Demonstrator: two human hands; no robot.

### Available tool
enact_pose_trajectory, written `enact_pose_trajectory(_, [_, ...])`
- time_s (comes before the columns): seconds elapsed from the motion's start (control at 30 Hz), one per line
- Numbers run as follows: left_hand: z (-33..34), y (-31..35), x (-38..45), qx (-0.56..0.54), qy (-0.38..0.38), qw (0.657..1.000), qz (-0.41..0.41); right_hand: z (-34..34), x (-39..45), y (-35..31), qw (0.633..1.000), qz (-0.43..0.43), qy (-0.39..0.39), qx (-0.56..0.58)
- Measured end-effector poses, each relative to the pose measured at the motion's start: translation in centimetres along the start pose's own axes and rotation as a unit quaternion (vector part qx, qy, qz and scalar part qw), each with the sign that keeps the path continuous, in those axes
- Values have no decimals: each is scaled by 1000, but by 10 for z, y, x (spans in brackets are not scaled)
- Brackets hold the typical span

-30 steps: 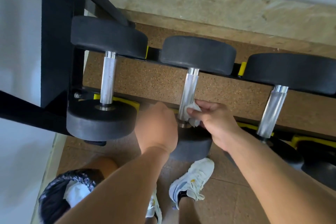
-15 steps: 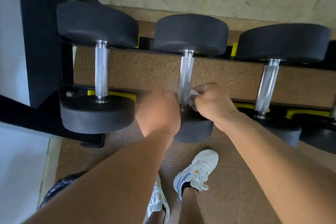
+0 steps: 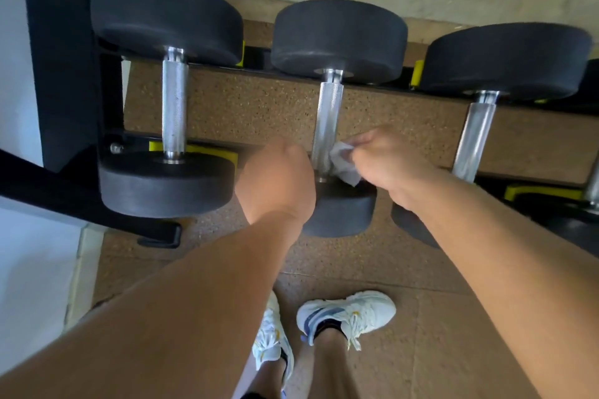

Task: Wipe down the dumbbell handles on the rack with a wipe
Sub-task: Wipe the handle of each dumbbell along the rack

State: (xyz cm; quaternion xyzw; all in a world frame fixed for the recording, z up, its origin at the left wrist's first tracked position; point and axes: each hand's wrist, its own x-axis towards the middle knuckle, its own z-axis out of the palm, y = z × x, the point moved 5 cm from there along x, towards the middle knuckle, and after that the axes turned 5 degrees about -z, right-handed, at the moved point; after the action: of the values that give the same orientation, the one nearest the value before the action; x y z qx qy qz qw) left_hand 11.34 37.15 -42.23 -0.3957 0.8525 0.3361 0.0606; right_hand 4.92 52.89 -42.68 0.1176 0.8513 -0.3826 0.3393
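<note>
In the middle of the frame, the right hand (image 3: pixel 385 162) pinches the wipe (image 3: pixel 343 165) against the handle (image 3: pixel 327 126); the left hand (image 3: pixel 278 181) looks curled, grip unclear. Best to rub up its whole length

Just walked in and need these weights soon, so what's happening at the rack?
A person is wiping the handle of the middle dumbbell. The right hand pinches a white wipe against the handle's lower end, and the left hand is at the same handle from the other side. The left dumbbell and right dumbbell sit untouched on the rack.
</note>
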Motion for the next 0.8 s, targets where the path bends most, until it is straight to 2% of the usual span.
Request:
enact_pose_trajectory(0.07, [1,1,0,-2,-1,1000,2,-10,16,-13,980,45,84,173])
enact_pose_trajectory(0.1, [1,1,-1,-1,0,1000,3,-14,23,-20,964,41,136,223])
enact_pose_trajectory(0.13, [0,2,-1,1,1,1000,4,-16,28,-26,961,13,168,219])
enact_pose_trajectory(0.23, [0,1,-1,10,4,1000,1,-10,11,-31,982,-99,157,23])
enact_pose_trajectory(0.33, [0,-1,0,9,3,1000,-9,-1,-13,-10,978,-151,24,-143])
enact_pose_trajectory(0.4, [0,0,0,8,5,1000,-11,3,-24,2,962,-169,-57,-206])
enact_pose_trajectory(0.43, [0,1,0,8,1,1000,-11,-1,-29,-1,957,-192,-49,-211])
enact_pose_trajectory(0.47, [0,2,0,7,-3,1000,-9,-7,-34,-12,948,-241,-7,-207])
enact_pose_trajectory(0.5, [1,2,0,6,-5,1000,-7,-12,-37,-26,924,-319,43,-205])
enact_pose_trajectory(0.53, [0,1,0,5,-4,1000,-6,-14,-39,-41,882,-404,81,-227])
enact_pose_trajectory(0.6, [0,0,0,3,-1,1000,-8,-5,-26,-55,765,-540,87,-340])
enact_pose_trajectory(0.63, [0,1,0,3,-1,1000,-9,2,-13,-54,725,-562,54,-393])
enact_pose_trajectory(0.67, [1,1,1,5,-2,1000,-10,8,-2,-51,702,-557,17,-444])
enact_pose_trajectory(0.73, [1,0,2,6,-2,1000,-12,21,5,-33,672,-553,-69,-487])
enact_pose_trajectory(0.8, [1,-1,3,5,3,1000,-13,31,-3,-18,623,-577,-150,-506])
